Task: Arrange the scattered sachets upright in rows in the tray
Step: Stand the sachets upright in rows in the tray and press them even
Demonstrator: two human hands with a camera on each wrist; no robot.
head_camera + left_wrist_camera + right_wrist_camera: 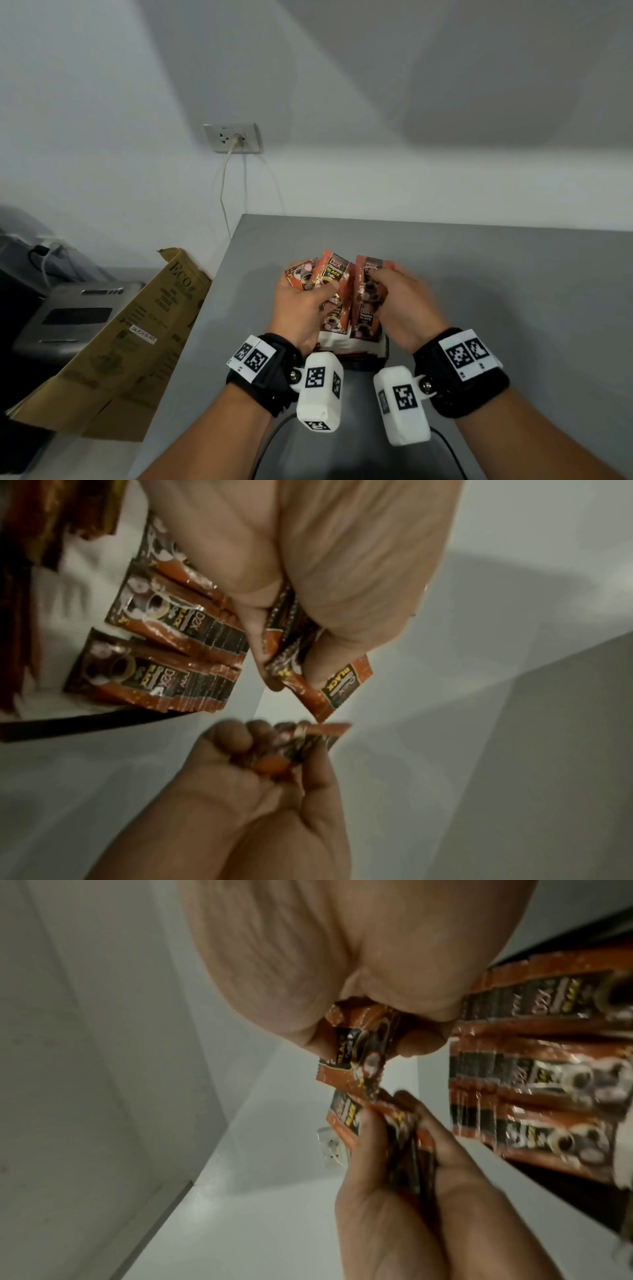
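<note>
Both hands raised together over the grey table [479, 274], just above the tray [383, 356]. Left hand [301, 308] grips a small fan of orange-and-black coffee sachets [329, 274], fingers curled round them, thumb across the front. Right hand [400, 301] pinches another sachet or two [368, 274] between thumb and curled fingers; exact count unclear. The two bunches nearly touch.

Tray sits close to the table's near edge, mostly hidden behind the hands and the white wrist cameras [320, 390]. The left wrist view shows filed sachets [192, 653] standing on edge in tight rows against the tray's white inside; the right wrist view shows the same rows [534, 1085], blurred.

Surroundings: flattened brown cardboard box [130, 342] leaning at the table's left edge. Grey machine [75, 315] further left, partly covered by the cardboard. Wall socket [234, 137] above, with a pale cord [224, 192] hanging behind the table corner. Dark cables [448, 445] trail near the forearms.
</note>
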